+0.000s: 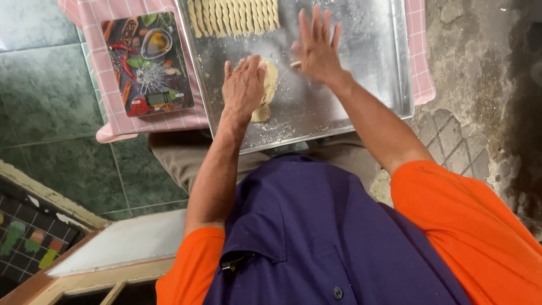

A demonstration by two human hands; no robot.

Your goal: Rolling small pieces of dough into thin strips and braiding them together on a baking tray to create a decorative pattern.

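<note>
A: Item one, nearest us: our purple apron over orange sleeves, and below it our lap in tan trousers. To the side lies green tiled floor.

B: Item two, the metal tray (389,85), which rests partly on our knees and partly on the low bench (113,133) with its pink checked cloth. We note crumbs and flour scattered over the tray.

A: Item three, our left hand (244,85). It lies flat, fingers together, palm down on the dough lump (268,93), pressing it against the tray. It grips nothing; it only bears down.

B: Item four, our right hand (317,48). It is spread wide, fingers fanned, palm down just beyond the lump. A small pale piece (295,65) shows at its heel; we cannot tell whether the palm is rolling it or merely touching it.

A: Item five, farther on: a row of shaped dough strips (234,16) laid side by side along the tray's far edge.

B: Item six, left of the tray on the cloth: a flat kitchen scale (148,62) printed with spices and chillies.

A: Risks, as we judge them: the tray is propped on our knees, so a hard push could tilt or slide it and shift the finished strips.

B: We would add that the right hand works near that row; a wide sweep could flatten the closest strips. Dry crumbs suggest the lump may crack under pressure.
</note>
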